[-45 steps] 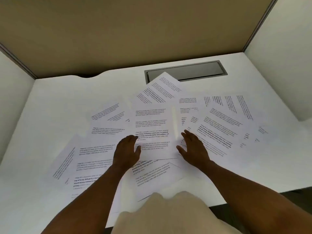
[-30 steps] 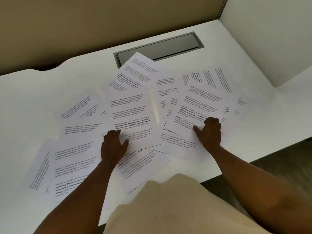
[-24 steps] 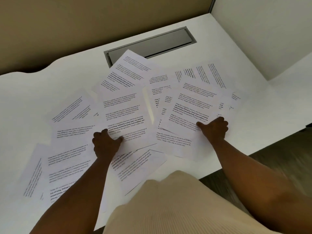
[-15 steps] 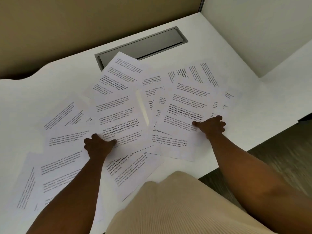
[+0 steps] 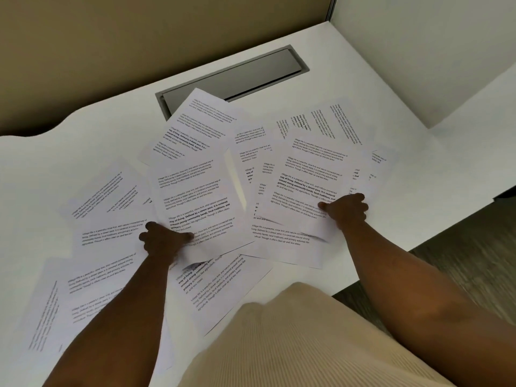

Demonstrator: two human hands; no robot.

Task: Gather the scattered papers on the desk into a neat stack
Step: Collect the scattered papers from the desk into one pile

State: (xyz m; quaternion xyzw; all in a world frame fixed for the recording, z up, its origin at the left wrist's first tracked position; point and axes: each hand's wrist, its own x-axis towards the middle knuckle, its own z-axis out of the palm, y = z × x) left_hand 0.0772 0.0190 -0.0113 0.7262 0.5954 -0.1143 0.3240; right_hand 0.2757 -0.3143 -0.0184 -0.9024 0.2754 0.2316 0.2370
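White desk (image 5: 363, 79) carries printed papers (image 5: 117, 241) fanned from 8 to 2 o'clock. Left hand (image 5: 163, 241) pinches the centre sheet (image 5: 195, 202); right hand (image 5: 347, 212) at 3 o'clock grips another sheet (image 5: 312, 177).

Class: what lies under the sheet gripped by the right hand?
Under that sheet in the right hand, more printed sheets overlap on the desk. How many is hidden.

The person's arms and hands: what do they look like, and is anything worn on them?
Both forearms are bare, with no sleeves showing. The left hand and right hand wear no gloves, and no watch, ring or bracelet is visible. A beige ribbed garment covers the body below them.
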